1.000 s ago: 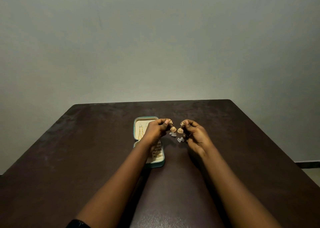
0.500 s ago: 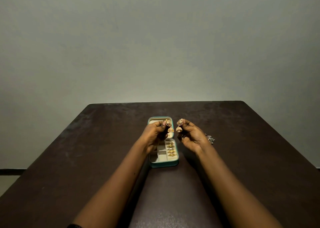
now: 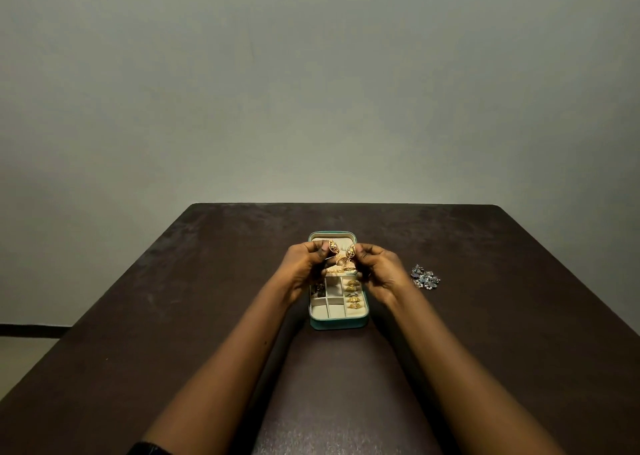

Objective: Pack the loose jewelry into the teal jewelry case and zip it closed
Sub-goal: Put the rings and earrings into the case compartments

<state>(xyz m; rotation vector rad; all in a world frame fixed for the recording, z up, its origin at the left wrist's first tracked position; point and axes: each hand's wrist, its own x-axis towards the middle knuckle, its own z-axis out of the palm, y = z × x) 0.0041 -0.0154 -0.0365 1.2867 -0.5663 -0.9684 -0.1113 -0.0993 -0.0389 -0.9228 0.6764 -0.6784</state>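
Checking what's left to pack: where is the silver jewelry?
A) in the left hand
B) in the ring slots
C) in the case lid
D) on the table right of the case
D: the silver jewelry lies on the table right of the teal case; the left hand pinches a gold earring.

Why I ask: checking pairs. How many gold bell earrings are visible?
2: one earring in the left hand, the other earring in the right hand, over the teal case. More may be hidden.

Teal case [image 3: 337, 323], cream lining [image 3: 335, 311]; gold earrings [image 3: 341, 259] (dark centres); silvery cluster [image 3: 425, 277]; dark brown table [image 3: 173, 316].
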